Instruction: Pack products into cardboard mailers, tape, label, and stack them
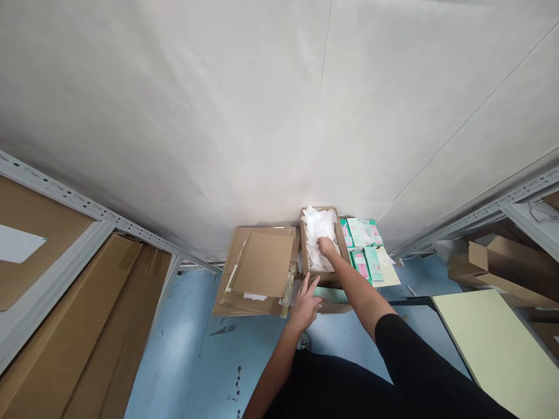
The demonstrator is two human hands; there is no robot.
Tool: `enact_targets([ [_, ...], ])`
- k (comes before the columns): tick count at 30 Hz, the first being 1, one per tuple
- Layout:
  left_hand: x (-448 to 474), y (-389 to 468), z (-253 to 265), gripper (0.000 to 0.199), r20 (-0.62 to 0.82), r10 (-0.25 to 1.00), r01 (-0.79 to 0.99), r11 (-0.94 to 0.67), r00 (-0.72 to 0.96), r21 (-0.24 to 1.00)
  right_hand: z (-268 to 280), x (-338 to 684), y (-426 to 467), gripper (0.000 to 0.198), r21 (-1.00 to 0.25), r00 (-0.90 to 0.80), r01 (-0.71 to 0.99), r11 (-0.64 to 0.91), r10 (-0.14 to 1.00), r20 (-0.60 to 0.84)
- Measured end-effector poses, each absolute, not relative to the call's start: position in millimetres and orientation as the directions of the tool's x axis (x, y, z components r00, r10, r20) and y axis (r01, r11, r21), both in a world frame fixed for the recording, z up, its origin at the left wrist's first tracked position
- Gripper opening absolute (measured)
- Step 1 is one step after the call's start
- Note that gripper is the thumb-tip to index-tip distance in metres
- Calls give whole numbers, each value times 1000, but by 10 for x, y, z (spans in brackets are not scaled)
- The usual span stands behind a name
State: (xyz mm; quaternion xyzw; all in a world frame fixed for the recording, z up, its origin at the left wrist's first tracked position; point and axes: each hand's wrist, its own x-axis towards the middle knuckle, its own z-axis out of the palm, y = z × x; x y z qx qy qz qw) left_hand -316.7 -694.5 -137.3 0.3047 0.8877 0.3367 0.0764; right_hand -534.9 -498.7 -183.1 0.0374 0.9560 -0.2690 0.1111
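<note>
An open cardboard box (342, 235) stands against the wall, filled with crumpled, thin white wrapping (319, 224); I cannot tell if it is paper or plastic. My right hand (325, 247) reaches into this box, its fingers closed at the white wrapping. At the box's near edge is my left hand (305, 304), fingers spread, with nothing visible in its grasp. Just right of the box lie several green, white and pink packets (360, 265). A green-topped carton (332, 295) sits in front of the box, partly hidden by my right forearm.
Flattened cardboard (263, 265) is stacked left of the box. Metal shelving (102, 224) with long cartons (87, 314) flanks the left side. At right are a pale yellow tabletop (493, 343) and a shelf of open cardboard boxes (510, 262). The floor (183, 349) is blue.
</note>
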Motion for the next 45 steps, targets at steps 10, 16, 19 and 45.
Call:
enact_targets([
  [10, -3157, -6931, -1302, 26, 106, 588, 496, 555, -802, 668, -1180, -4691, -4514, 30, -656, -979, 91, 749, 187, 77],
  [16, -3138, -6837, -1265, 24, 101, 591, 499, 563, -800, 659, -1104, -3552, -4528, 30, -746, -946, -122, 655, 150, 287],
  [19, -3110, -6780, -1247, 21, 98, 600, 508, 565, -794, 650, -1154, -3097, -4559, 35, -712, -983, -149, 686, -27, 179],
  [45, -2025, -4430, -988, 22, 192, 854, 790, 331, -484, 516, -801, -679, -2237, 54, -704, -879, 138, 697, 413, 237],
])
